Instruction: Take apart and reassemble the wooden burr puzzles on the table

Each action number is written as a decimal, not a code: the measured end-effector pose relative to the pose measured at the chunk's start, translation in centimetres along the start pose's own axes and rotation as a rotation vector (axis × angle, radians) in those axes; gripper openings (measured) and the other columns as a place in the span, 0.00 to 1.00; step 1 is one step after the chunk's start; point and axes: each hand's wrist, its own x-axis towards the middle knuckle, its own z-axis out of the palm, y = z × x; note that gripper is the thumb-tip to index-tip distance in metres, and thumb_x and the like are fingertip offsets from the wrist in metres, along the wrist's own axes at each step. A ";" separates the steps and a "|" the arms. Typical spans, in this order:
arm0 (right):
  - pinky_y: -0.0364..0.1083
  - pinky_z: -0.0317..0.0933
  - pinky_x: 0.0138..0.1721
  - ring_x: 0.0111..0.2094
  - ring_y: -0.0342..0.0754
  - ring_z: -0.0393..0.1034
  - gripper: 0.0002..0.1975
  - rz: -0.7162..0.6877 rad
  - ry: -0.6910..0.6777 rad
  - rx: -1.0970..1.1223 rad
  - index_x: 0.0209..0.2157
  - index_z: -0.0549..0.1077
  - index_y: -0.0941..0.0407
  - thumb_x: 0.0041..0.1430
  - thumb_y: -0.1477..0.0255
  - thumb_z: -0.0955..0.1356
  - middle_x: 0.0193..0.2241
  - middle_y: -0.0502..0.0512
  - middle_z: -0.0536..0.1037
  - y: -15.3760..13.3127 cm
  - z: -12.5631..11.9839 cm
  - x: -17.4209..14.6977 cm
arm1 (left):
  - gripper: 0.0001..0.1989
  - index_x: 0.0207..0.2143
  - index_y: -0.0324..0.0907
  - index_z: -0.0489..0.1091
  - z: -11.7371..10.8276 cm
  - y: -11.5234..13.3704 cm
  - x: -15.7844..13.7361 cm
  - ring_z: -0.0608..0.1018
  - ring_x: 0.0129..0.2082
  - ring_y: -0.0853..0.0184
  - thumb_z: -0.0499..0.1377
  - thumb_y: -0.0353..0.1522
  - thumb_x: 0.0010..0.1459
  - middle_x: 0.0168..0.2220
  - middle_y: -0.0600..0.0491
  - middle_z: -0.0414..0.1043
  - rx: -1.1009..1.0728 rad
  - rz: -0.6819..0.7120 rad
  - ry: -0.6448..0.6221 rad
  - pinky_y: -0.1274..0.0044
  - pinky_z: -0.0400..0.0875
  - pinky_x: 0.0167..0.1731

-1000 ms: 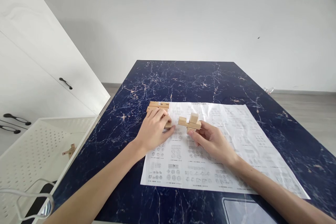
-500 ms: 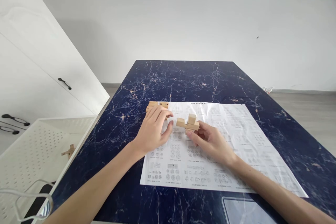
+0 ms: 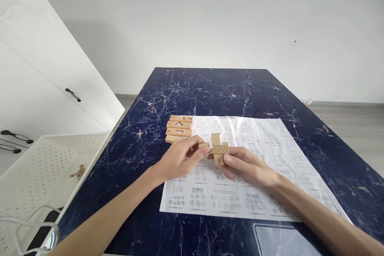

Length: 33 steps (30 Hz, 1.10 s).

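Two interlocked wooden burr puzzle pieces [image 3: 220, 149] form a cross, held just above the paper sheet. My right hand [image 3: 247, 166] grips the right and lower part of the cross, its thumb beside a dark number mark. At the left end, my left hand [image 3: 180, 158] pinches a bar between thumb and fingers. Beyond my left hand, several loose notched wooden puzzle pieces [image 3: 179, 125] lie in a row on the sheet's far left corner, some with numbers. The printed instruction sheet [image 3: 270, 160], creased and covered in small diagrams, spreads beneath both hands.
The dark blue marble-patterned table [image 3: 207, 92] reaches toward a pale wall. A clear flat tray or lid [image 3: 282, 240] lies at the near edge. On the left stand a white perforated basket [image 3: 33, 168] holding a wooden cross piece [image 3: 78, 172], and a white cabinet [image 3: 45, 60].
My left hand has left the row of loose pieces and moved right and nearer, taking hold of the cross's left end. The cross has turned and come slightly lower in my right hand.
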 end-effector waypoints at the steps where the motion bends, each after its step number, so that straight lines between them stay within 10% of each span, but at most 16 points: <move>1: 0.47 0.62 0.31 0.24 0.43 0.61 0.19 -0.008 -0.042 0.060 0.43 0.79 0.55 0.73 0.53 0.67 0.25 0.47 0.69 0.0 -0.2 0.0 | 0.19 0.35 0.44 0.69 0.0 0.1 0.0 0.69 0.25 0.68 0.53 0.47 0.74 0.27 0.57 0.69 -0.029 -0.007 -0.009 0.75 0.63 0.27; 8: 0.46 0.63 0.29 0.24 0.42 0.62 0.20 -0.006 -0.075 0.101 0.39 0.78 0.56 0.69 0.51 0.71 0.30 0.51 0.74 -0.2 -0.1 0.2 | 0.18 0.35 0.43 0.71 0.1 0.4 0.0 0.68 0.27 0.68 0.56 0.46 0.72 0.28 0.56 0.69 -0.102 -0.006 -0.010 0.76 0.63 0.27; 24: 0.46 0.59 0.26 0.23 0.44 0.66 0.11 -0.071 0.589 -0.627 0.29 0.71 0.53 0.62 0.63 0.72 0.22 0.48 0.73 0.6 2.3 0.0 | 0.19 0.23 0.42 0.63 1.5 0.3 -0.2 0.64 0.19 0.75 0.63 0.38 0.65 0.18 0.61 0.62 0.043 0.105 0.146 0.79 0.58 0.22; 33: 0.46 0.59 0.26 0.22 0.44 0.65 0.08 -0.118 0.733 -0.841 0.30 0.70 0.52 0.59 0.66 0.72 0.25 0.48 0.74 1.7 1.3 0.0 | 0.20 0.21 0.41 0.60 2.3 0.2 -0.6 0.63 0.17 0.77 0.62 0.33 0.64 0.17 0.62 0.61 0.055 0.198 0.121 0.80 0.57 0.20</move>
